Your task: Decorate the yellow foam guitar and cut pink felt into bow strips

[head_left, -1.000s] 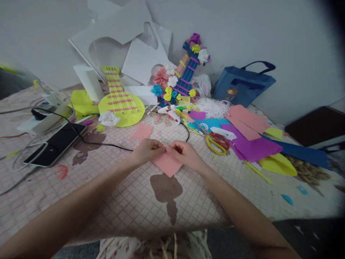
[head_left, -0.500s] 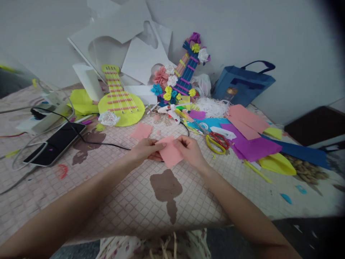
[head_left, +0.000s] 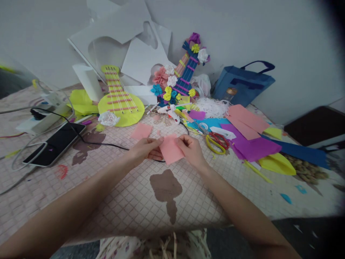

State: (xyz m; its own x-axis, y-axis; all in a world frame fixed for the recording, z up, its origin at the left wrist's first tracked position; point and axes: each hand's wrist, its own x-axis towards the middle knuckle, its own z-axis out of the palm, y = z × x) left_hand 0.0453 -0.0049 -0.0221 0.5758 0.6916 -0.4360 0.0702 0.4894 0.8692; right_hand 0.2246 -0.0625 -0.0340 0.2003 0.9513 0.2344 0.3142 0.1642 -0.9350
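Observation:
A small square of pink crepe paper (head_left: pixel 171 150) is stretched between my two hands, just above the quilted table cover. My left hand (head_left: pixel 147 149) pinches its left edge between thumb and fingers. On the right side, my right hand (head_left: pixel 191 148) grips the paper the same way, with the other fingers curled. Another pink paper piece (head_left: pixel 142 131) lies flat beyond my left hand. Past the hands rests a white glue gun (head_left: pixel 169 110), and yellow-handled scissors (head_left: pixel 215 144) lie to the right, beside a red-handled pair.
A yellow paper guitar (head_left: pixel 122 108) and a blue one with paper flowers (head_left: pixel 185 77) lean at the back. Purple paper sheets (head_left: pixel 253 147) and a blue bag (head_left: pixel 239 86) are on the right. A phone (head_left: pixel 55 144), power strip (head_left: pixel 40 118) and cables lie left.
The pink paper square has shifted slightly and turned between my fingers. My left thumb has drawn back from over it to its left edge. Everything else stays put.

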